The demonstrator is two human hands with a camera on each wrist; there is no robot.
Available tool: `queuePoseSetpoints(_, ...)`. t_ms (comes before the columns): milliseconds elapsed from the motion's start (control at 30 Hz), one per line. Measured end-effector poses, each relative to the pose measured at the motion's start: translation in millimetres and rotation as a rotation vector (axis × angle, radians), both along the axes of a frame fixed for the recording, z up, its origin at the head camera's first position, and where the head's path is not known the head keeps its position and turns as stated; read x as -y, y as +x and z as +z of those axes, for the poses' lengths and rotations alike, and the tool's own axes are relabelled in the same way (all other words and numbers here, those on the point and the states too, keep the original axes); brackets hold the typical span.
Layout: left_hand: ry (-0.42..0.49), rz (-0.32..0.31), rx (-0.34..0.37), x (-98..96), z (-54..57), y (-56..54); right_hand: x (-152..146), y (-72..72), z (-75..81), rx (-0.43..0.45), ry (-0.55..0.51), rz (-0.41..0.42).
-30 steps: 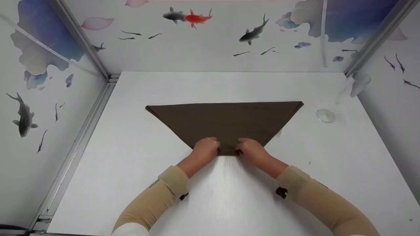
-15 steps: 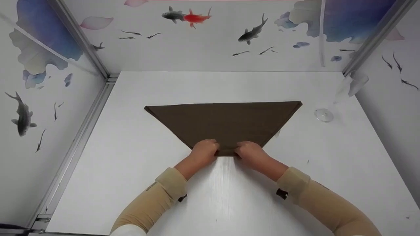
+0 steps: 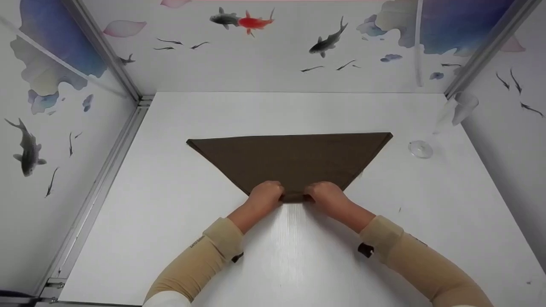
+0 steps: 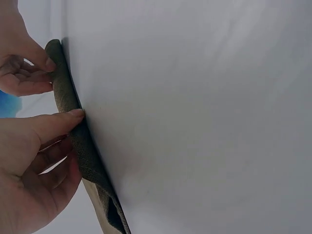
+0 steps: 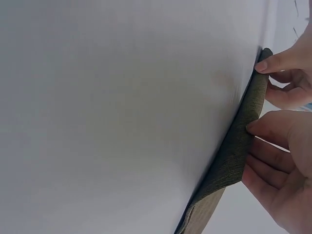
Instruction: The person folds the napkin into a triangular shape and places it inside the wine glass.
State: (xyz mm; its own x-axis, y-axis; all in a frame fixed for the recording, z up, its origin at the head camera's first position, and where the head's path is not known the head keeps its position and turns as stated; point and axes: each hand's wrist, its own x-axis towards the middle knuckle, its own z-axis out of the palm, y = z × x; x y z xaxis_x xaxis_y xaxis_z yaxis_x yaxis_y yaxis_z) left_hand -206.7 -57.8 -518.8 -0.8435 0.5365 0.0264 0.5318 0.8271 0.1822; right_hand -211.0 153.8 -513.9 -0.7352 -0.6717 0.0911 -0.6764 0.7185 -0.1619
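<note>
- Mostly flat, the cloth lies on the white table, its near edge rolled;
- left hand pinches the cloth's near edge between thumb and fingers; right hand pinches it likewise, just beside;
- beyond the cloth, a white wall with printed fish;
- left of the cloth, a metal rail along the table's side;
- right of the cloth, a clear disc.

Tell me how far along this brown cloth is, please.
Already done, it seems: the brown cloth is spread on the white table, and its short near edge is turned over into a narrow fold or roll.

In hand: the left hand and right hand both pinch that turned edge.

Likely left: the wide part beyond the hands lies flat, so more rolling or folding probably remains.
</note>
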Motion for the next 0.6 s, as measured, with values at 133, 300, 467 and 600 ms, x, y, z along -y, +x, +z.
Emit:
queuePoseSetpoints(133, 0.043, 0.033, 0.046, 2.2, 5.1, 0.1, -1.9, -3.4, -0.5, 0.032, -0.057, -0.022)
queuePoseSetpoints(300, 0.076, 0.089, 0.079, 4.0, 8.1, -1.2, -3.8, -8.3, -0.1, 0.071, -0.067, -0.041)
queuePoseSetpoints(467, 0.1, 0.133, 0.08, 4.6, 5.7, -5.2, -5.5, -13.4, -1.9, 0.114, -0.062, -0.08)
queuePoseSetpoints(600, 0.092, 0.134, 0.013, 4.1, 3.9, -7.6, -6.3, -16.0, -2.9, 0.107, -0.074, -0.096)
